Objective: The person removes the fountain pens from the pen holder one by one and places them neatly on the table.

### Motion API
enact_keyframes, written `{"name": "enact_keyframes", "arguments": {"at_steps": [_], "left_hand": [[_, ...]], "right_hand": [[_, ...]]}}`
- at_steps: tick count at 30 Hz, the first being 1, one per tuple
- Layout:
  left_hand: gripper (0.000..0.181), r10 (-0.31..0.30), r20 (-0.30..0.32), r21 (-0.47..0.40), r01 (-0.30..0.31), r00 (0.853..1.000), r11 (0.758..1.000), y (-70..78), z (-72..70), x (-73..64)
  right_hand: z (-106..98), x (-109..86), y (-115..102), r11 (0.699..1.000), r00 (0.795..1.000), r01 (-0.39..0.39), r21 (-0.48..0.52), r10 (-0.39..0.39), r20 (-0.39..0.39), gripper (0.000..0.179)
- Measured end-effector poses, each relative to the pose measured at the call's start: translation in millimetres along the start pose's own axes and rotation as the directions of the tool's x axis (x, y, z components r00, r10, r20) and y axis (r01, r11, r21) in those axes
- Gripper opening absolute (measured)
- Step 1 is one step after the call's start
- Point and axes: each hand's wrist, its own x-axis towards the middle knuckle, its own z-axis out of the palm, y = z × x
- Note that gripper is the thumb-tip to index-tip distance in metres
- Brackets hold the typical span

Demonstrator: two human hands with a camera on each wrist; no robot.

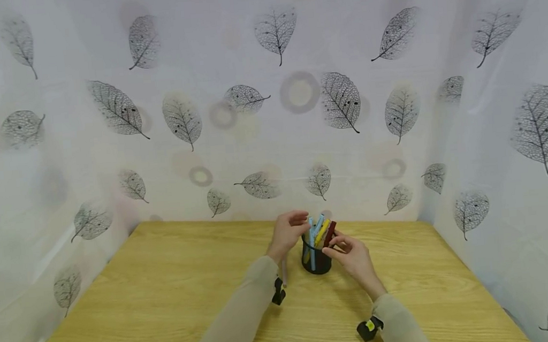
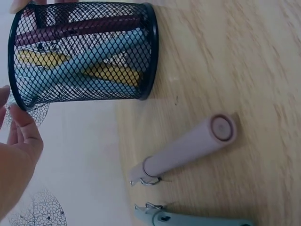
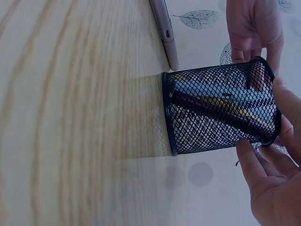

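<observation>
A black mesh pen holder (image 1: 317, 267) stands on the wooden table with light blue, yellow and dark red (image 1: 330, 234) pens inside. At its left side my left hand (image 1: 288, 233) has its fingers relaxed, fingertips right at the rim beside a light blue pen (image 1: 311, 232). My right hand (image 3: 277, 183) grips the holder's rim from the right, thumb at the outside of the mesh and a finger at the far edge. In the left wrist view, a pinkish tube (image 2: 188, 146) with a metal loop lies near the holder.
A teal object (image 2: 197, 220) with a metal loop shows at the bottom of the left wrist view. White sheeting (image 1: 252, 140) with a leaf print hangs behind the table (image 1: 167, 287) and along both sides. Each wrist carries a small black camera.
</observation>
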Motion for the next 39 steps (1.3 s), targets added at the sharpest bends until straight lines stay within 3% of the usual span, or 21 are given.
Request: {"name": "enact_keyframes", "arguments": {"at_steps": [11,20,27,36,39], "left_hand": [[0.033,-0.042,0.037,0.103,0.038,0.998,0.994,7.0,6.7,2.5],[0.027,-0.035,0.045,0.114,0.030,0.998,0.993,2.0,5.8,1.0],[0.022,-0.012,0.089,0.125,0.001,0.996,0.992,3.6,1.8,-3.5],[0.014,0.071,0.001,0.087,-0.070,0.998,0.994,-0.9,0.8,0.5],[0.010,0.102,-0.024,0.066,-0.100,0.994,0.993,4.8,0.1,-0.5]], "right_hand": [[-0.9,-0.4,-6.3,0.999,0.999,-0.033,-0.013,0.033,0.022,0.026],[-0.5,-0.7,-0.7,1.000,1.000,-0.020,-0.005,0.020,0.006,0.027],[-0.6,-1.7,-3.9,1.000,1.000,-0.002,-0.008,0.002,0.004,0.030],[-1.6,-0.6,-5.3,0.998,0.998,-0.050,-0.030,0.051,0.026,0.028],[-1.3,-1.4,-5.9,0.999,0.999,-0.042,-0.031,0.043,0.019,0.029]]}}
